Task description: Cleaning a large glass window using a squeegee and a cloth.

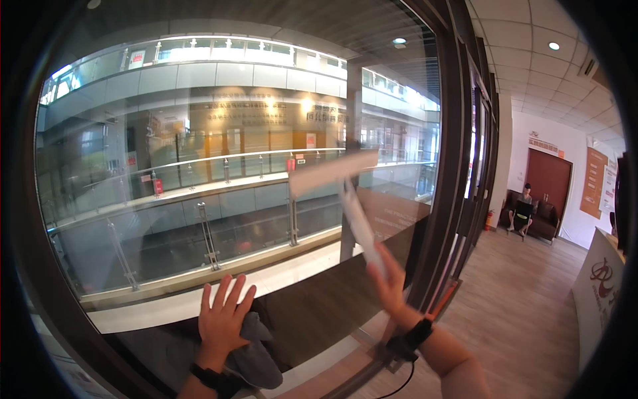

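Note:
Before me stands a large glass pane (224, 169) in a dark frame. My right hand (389, 279) grips the white handle of a window squeegee (360, 217); its wide pale head, blurred, is held at the glass with a slight tilt. My left hand (224, 314) is spread with fingers apart, near or on the lower part of the pane; whether it touches is not plain. A grey cloth (256, 356) hangs beside and below the left palm, and how it is held up cannot be told. Both wrists wear dark bands.
The dark window frame (438, 199) runs down the right side. Beyond it are a wood-look floor (503, 299), a counter (593, 299), a red fire extinguisher (489, 220) and a person (523, 209) seated near a brown sofa (548, 217). A black cable (406, 381) hangs at my right wrist.

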Demonstrator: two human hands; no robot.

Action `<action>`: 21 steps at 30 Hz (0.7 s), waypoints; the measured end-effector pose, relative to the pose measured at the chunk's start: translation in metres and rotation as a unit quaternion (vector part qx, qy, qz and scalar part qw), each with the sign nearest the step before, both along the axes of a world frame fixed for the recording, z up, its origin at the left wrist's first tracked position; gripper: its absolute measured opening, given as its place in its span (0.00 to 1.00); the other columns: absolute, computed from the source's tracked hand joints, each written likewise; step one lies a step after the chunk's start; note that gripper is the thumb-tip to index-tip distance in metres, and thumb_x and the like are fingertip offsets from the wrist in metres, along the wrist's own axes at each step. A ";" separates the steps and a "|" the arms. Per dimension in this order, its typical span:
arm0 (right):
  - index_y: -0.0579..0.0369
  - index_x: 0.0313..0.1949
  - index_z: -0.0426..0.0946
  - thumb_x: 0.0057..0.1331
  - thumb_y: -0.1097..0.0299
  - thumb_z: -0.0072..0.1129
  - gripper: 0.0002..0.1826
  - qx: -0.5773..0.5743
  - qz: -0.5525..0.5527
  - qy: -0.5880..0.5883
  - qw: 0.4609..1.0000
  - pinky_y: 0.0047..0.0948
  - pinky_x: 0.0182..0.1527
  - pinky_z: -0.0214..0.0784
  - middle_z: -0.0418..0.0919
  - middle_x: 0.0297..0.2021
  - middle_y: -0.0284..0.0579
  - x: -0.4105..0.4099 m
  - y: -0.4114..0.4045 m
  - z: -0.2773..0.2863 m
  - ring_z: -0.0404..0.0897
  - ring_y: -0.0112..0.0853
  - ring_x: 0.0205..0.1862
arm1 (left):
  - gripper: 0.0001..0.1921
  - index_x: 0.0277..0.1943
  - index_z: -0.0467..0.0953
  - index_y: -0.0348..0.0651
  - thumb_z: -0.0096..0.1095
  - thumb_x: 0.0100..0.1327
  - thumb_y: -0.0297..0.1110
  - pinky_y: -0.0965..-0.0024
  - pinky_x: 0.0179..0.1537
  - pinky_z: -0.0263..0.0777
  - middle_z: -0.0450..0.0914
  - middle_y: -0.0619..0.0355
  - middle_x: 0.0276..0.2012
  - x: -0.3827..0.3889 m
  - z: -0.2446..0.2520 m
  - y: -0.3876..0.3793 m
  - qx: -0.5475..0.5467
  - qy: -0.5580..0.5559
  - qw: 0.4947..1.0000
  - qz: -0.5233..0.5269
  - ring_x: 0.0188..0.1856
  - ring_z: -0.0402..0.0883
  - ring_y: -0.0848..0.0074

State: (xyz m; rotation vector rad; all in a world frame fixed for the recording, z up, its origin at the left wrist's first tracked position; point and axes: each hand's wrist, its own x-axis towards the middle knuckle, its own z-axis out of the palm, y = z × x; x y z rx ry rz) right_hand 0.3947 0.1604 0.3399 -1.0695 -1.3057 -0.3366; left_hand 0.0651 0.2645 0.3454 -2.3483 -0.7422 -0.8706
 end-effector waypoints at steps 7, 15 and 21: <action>0.55 0.58 0.69 0.62 0.71 0.58 0.23 -0.195 -0.039 0.109 0.974 0.27 0.53 0.64 0.76 0.50 0.54 -0.024 -0.059 -0.190 0.76 0.36 0.53 | 0.59 0.63 0.64 0.59 0.78 0.13 0.45 0.44 0.67 0.43 0.58 0.60 0.67 -0.001 0.001 -0.004 -0.013 0.014 0.999 0.034 0.70 0.52 0.61; 0.39 0.61 0.66 0.63 0.65 0.56 0.25 -0.291 -0.055 0.143 0.944 0.28 0.27 0.69 0.79 0.43 0.51 -0.053 -0.108 -0.291 0.77 0.32 0.23 | 0.38 0.60 0.68 0.54 0.68 0.39 0.39 0.46 0.67 0.41 0.61 0.56 0.66 -0.005 -0.001 0.005 0.101 -0.049 0.994 0.008 0.69 0.54 0.57; 0.35 0.61 0.65 0.64 0.60 0.55 0.25 -0.423 -0.050 0.142 0.894 0.33 0.45 0.71 0.77 0.48 0.50 -0.028 -0.133 -0.289 0.78 0.45 0.46 | 0.34 0.60 0.68 0.57 0.64 0.45 0.40 0.46 0.67 0.42 0.62 0.57 0.65 -0.003 -0.001 0.006 0.127 -0.052 0.990 0.025 0.68 0.57 0.57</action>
